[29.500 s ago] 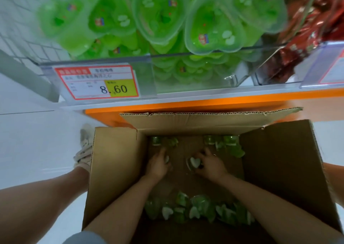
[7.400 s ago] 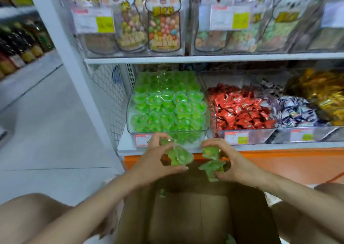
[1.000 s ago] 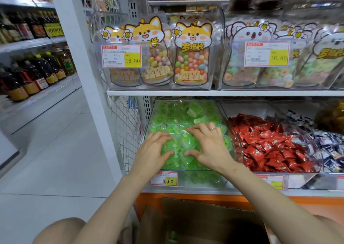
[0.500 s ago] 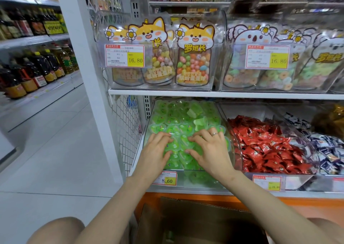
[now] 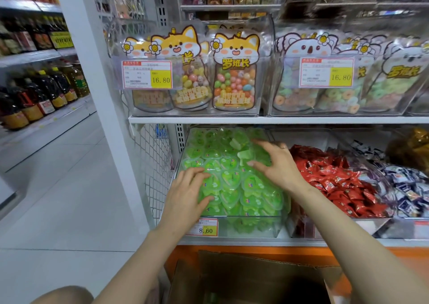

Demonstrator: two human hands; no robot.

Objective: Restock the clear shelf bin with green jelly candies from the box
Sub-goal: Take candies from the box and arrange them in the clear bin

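Green jelly candies [image 5: 232, 183] in clear bin [image 5: 246, 216]; left hand [image 5: 188, 194], right hand [image 5: 276, 164] splayed over them.

On the white upper shelf [image 5: 255, 119], fox-faced pouches of coloured candy balls [image 5: 234, 78] stand beside koala-faced pouches of candy rings [image 5: 299, 83], both tagged 16.80. Below lie red-wrapped sweets [image 5: 336, 183], then blue-and-white wrapped sweets [image 5: 408, 187]. Dark bottles [image 5: 34, 94] line the left aisle.
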